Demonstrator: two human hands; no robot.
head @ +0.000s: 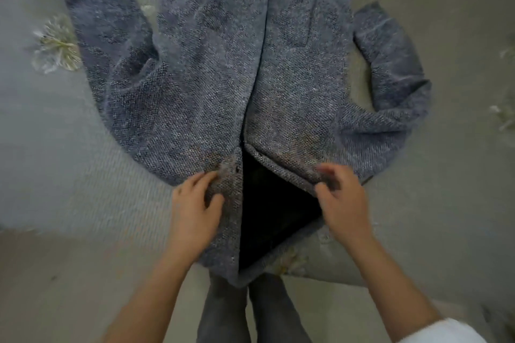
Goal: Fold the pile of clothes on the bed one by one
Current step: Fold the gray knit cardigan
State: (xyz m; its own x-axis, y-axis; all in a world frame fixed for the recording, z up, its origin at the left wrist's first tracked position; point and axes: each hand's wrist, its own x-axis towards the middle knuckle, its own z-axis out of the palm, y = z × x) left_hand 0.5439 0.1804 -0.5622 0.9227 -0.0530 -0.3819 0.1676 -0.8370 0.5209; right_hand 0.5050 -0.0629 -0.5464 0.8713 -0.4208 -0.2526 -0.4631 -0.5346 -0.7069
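Ok so only one piece is being dealt with right now: a blue-grey woolly coat (211, 78), laid front-up along the bed (69, 189); the neck end is nearest and hangs a bit over the near edge, the rest runs away to the far side. The rest of the pile isn't seen anywhere in view.

The left sleeve (92, 22) is stretched out far-left; the right sleeve (390, 69) is bent in a loop out to the right. The front is closed higher up but gapes open at the near end, so a triangle of black lining (267, 209) is shown.

The near left front edge is pinched by the left hand (195, 211), thumb against fingers with cloth bunched between; the turned-back right front edge is held by the right hand (344, 200), fingers curled over it, though that one's blurry so the exact grip is a bit of a guess.

Looks like the laying-out step, not the folding proper yet. Next, the two front edges probably need to be brought together over the lining and smoothed flat; after that the sleeves would have to be laid in across the body before anything gets folded in half.
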